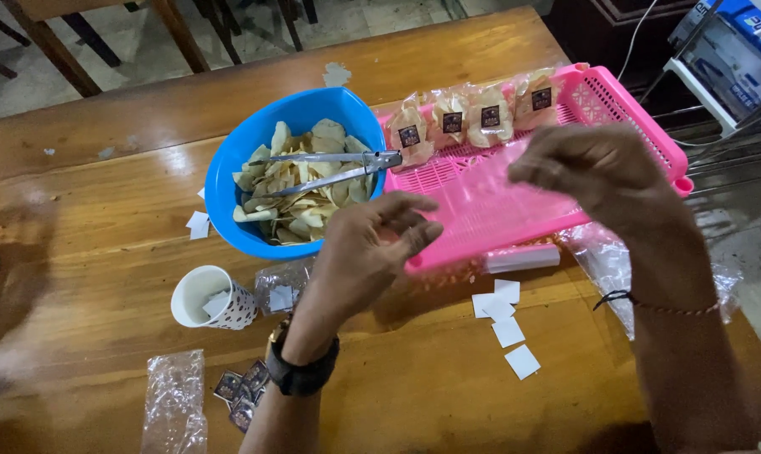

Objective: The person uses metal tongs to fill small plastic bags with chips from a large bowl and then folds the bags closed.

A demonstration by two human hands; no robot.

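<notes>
Holding clear plastic bag [515,181] pinched in right hand [603,172] fingers over pink slotted plastic tray [641,118] | left hand [372,248] fingers loosely curled, empty | advice: spread bag mouth before filling from blue plastic chip bowl [229,181] on desk [103,151].

A glossy wooden table [481,50] is catching the light; dark chair legs [86,38] are standing on pale floor [145,42] beyond.

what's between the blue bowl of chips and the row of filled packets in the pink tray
In the head view, the tip of the metal tongs resting across the blue bowl points at the packets; otherwise only pink tray mesh.
</notes>
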